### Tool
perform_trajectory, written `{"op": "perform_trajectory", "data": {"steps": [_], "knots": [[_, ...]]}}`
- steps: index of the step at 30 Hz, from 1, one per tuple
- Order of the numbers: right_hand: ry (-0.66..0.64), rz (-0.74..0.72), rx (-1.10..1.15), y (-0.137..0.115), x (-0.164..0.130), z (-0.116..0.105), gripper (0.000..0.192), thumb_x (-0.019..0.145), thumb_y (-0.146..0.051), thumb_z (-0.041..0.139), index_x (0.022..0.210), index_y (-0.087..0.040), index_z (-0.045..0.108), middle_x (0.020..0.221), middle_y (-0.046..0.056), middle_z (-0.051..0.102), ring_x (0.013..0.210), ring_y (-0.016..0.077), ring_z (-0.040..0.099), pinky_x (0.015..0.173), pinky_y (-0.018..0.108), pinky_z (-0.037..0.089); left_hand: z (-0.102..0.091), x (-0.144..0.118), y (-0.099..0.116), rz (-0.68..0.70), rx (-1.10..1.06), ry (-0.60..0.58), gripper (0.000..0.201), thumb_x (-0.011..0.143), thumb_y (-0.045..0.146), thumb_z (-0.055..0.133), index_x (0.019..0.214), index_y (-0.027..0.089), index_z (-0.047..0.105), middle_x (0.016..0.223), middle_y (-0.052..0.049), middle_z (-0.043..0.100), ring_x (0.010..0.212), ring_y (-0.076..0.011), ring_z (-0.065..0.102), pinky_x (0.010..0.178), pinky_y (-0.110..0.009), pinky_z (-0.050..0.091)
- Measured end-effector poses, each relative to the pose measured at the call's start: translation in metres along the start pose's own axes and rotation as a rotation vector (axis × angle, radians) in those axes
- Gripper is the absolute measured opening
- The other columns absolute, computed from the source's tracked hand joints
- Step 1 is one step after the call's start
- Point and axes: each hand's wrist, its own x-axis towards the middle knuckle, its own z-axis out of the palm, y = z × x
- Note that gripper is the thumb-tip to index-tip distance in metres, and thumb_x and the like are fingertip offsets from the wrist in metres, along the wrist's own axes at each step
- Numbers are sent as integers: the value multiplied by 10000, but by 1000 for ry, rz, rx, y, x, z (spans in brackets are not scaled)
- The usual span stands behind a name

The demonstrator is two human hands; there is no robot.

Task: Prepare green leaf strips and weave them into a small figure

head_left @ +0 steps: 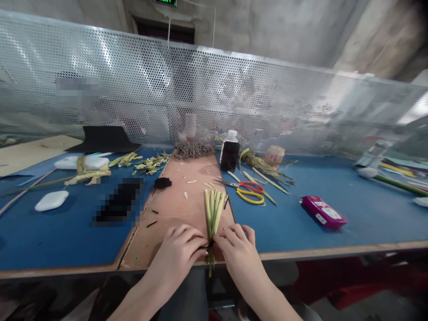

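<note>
left hand (179,252): near edge of brown board, fingers curled, pinching the dark tie on the bundle from the left
right hand (238,249): just right of bundle, fingers curled, pinching same tie from the right
leaf strip bundle (213,214): pale green-yellow strips, lying lengthwise on board between both hands, tips fanned to far side, stem ends poking over the near edge
dark tie (207,244): thin black band around bundle's lower part, between the fingertips
brown board (180,200): long panel set in the blue tabletop (334,196), small strip scraps scattered on it
scissors (249,191): red and yellow handles, right of board, near bundle tips
dark bottle (229,151): white cap, upright, far right of board
pink box (323,212): lying flat, well right of hands
brown string pile (193,150): far end of board
leaf scraps (100,169): far left on tabletop
white pad (51,200): left, near side
perforated metal screen (200,98): behind tabletop
</note>
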Motion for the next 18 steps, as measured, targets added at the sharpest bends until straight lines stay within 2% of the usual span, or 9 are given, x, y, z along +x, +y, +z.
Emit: {"op": "perform_trajectory", "data": {"steps": [4, 9, 13, 18], "knots": [[2, -37, -1, 1, 2, -6, 194, 878, -74, 472, 862, -205, 613, 756, 23, 603, 803, 181, 475, 803, 352, 282, 1, 1, 0, -1, -12, 41, 127, 854, 225, 563, 848, 240, 689, 824, -10, 707, 803, -181, 580, 721, -328, 354], [-8, -124, -43, 5, 6, -9, 214, 866, -60, 431, 804, -181, 597, 719, 39, 555, 717, 189, 420, 662, 325, 281, -2, 1, 0, -55, -88, 50, 161, 858, 187, 529, 832, 234, 681, 751, 1, 696, 733, -168, 573, 694, -314, 351], [22, -167, -86, 7, 10, -15, 256, 828, -15, 383, 727, -166, 564, 686, 51, 510, 662, 193, 366, 625, 318, 264, -7, 3, 2, -104, -109, 50, 237, 893, 191, 447, 731, 202, 620, 694, 2, 646, 699, -163, 548, 676, -304, 342], [64, -205, -74, 6, 17, -25, 290, 818, 2, 343, 700, -164, 549, 673, 52, 475, 644, 193, 349, 601, 308, 261, -12, 7, 7, -139, -156, 122, 289, 916, 231, 402, 667, 184, 542, 629, 6, 575, 655, -158, 514, 658, -289, 339]]}}
